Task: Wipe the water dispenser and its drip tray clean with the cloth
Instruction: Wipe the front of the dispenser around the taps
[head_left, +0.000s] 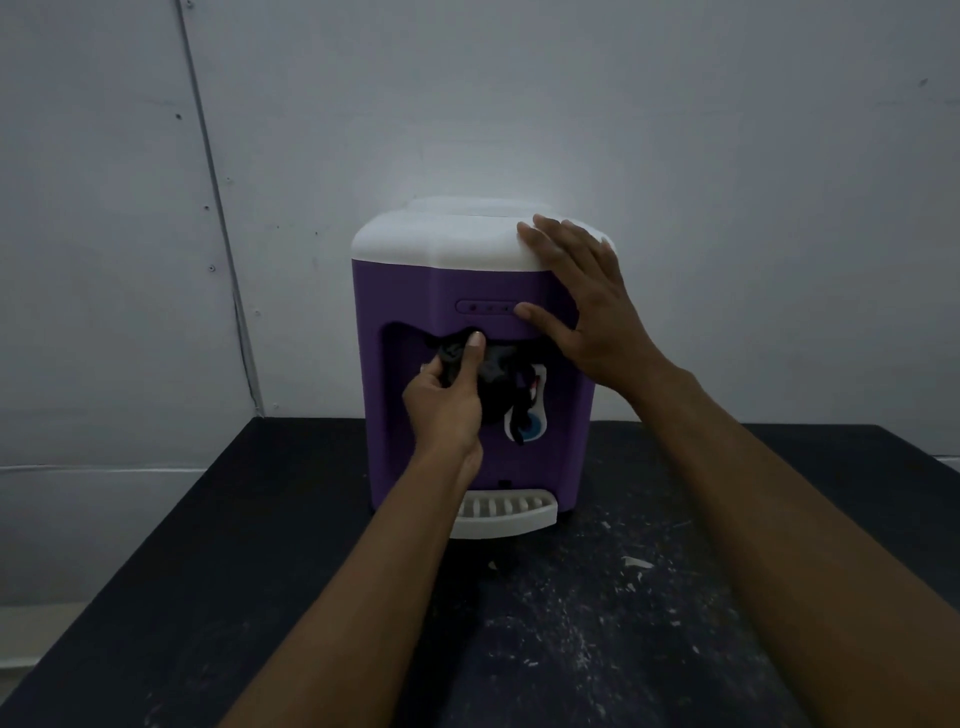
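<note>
A purple water dispenser (405, 291) with a white top stands at the back of a black table. Its white slotted drip tray (511, 512) juts out at the base. My left hand (447, 400) grips a dark cloth (498, 379) and holds it inside the tap recess on the dispenser's front. The cloth hangs over a white tap lever, hiding part of it. My right hand (587, 296) rests flat on the dispenser's upper right corner, fingers spread over the white top and thumb on the purple front panel.
The black table (218, 545) carries white specks and scuffs across its right half. A pale wall (519, 104) rises directly behind the dispenser. The table's left edge drops to a lower pale surface.
</note>
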